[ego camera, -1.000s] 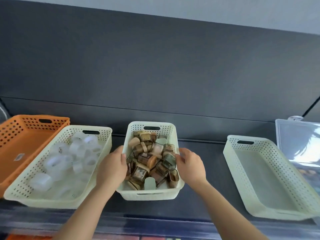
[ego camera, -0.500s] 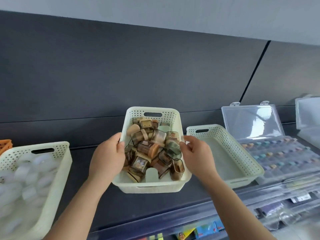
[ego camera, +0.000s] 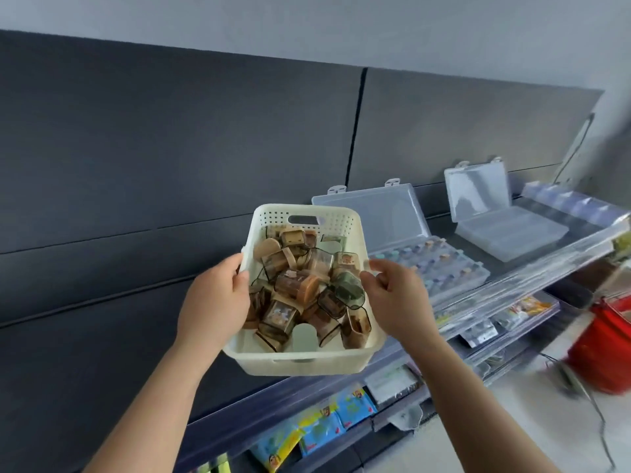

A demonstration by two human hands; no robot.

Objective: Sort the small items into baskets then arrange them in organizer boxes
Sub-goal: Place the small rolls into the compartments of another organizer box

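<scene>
The left hand [ego camera: 213, 302] and right hand [ego camera: 397, 298] grip the long sides of the cream basket [ego camera: 300, 365], and the open organizer box [ego camera: 444, 264] lies right and farther off, nearer the right hand.

Far right of the right grip [ego camera: 399, 302] stands a red bucket [ego camera: 604, 346], colourful packets [ego camera: 321, 428] lie below, dark panels [ego camera: 170, 165] behind.
</scene>
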